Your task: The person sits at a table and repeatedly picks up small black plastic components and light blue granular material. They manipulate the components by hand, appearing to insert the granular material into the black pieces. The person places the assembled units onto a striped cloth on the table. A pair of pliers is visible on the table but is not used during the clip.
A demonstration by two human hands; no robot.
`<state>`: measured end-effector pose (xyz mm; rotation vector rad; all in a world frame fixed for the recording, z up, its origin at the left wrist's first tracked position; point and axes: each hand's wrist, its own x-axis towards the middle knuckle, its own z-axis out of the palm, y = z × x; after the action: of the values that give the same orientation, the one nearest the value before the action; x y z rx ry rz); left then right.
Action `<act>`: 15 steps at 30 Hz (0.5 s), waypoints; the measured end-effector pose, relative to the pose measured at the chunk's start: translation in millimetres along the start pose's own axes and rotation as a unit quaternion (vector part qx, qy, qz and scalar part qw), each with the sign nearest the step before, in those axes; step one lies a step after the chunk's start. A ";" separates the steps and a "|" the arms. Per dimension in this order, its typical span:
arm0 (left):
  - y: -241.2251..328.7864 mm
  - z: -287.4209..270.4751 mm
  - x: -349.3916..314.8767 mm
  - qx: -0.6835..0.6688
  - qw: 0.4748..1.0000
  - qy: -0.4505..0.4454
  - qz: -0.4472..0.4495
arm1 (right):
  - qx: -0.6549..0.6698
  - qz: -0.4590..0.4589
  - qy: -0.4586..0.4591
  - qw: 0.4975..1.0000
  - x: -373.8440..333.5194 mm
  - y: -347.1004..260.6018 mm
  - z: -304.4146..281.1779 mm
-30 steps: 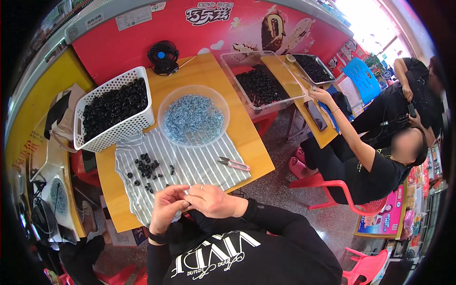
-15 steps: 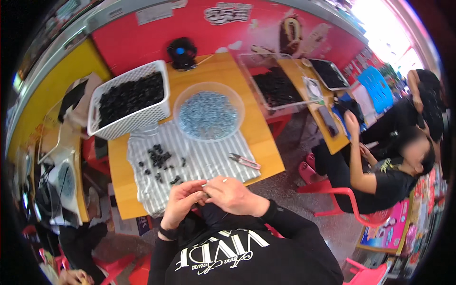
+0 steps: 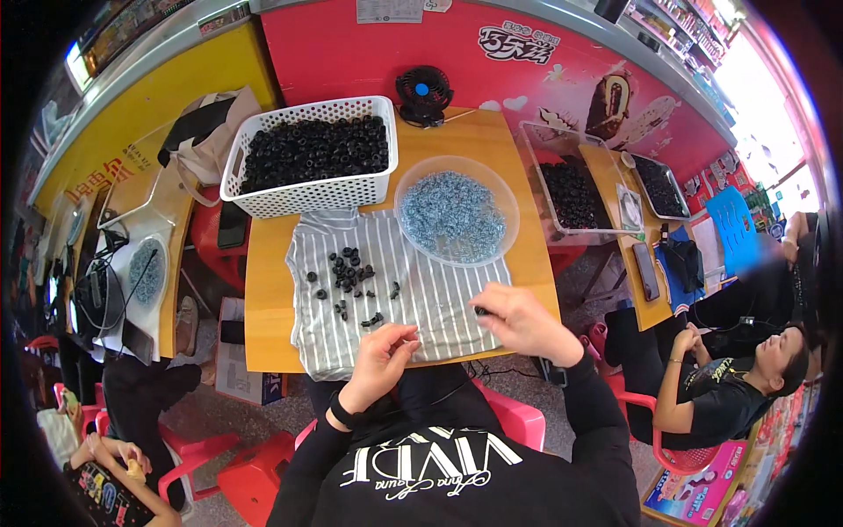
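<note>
My left hand (image 3: 379, 367) is over the near edge of the striped grey cloth (image 3: 443, 329). Its thumb and fingertips are curled together; anything between them is too small to make out. Farther right, my right hand (image 3: 524, 323) reaches over the cloth's right side, pinching a small black piece (image 3: 480, 311) at its fingertips. Loose black ring-like pieces (image 3: 349, 270) lie scattered left of centre on the cloth. Beyond the hands stands a round clear tub (image 3: 513, 230) of small bluish clear parts (image 3: 453, 215). The red-handled thread snips seen earlier are hidden now.
A white perforated basket (image 3: 307, 195) full of black pieces stands at the table's back left, beside a black fan (image 3: 424, 95). Across a gap to the right, another table holds a clear bin (image 3: 575, 198) and a phone (image 3: 645, 271). A person (image 3: 720, 369) sits at the right.
Both hands were together at the table's front edge; they are now apart, the right one having moved right and forward over the cloth. The whole view has shifted, with the table appearing farther right.
</note>
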<state>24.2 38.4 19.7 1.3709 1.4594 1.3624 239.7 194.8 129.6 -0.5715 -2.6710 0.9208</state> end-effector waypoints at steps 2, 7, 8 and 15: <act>-2.5 -1.0 -1.2 -0.006 1.000 0.011 -0.011 | 0.013 0.023 0.089 0.996 4.1 13.5 -16.2; -4.0 -0.1 -0.3 0.001 1.000 0.012 0.011 | 0.031 0.201 0.314 0.927 6.8 66.6 -81.4; -2.4 0.7 0.3 0.006 1.000 0.011 0.017 | -0.023 0.199 0.343 0.918 4.4 89.2 -100.7; 7.5 -11.3 -0.2 0.097 0.994 0.035 0.038 | -0.104 0.093 0.372 0.918 6.8 74.9 -83.6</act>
<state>15.1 34.9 29.1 1.5275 1.6360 1.3560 284.8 296.4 147.0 -0.9993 -2.0391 0.3385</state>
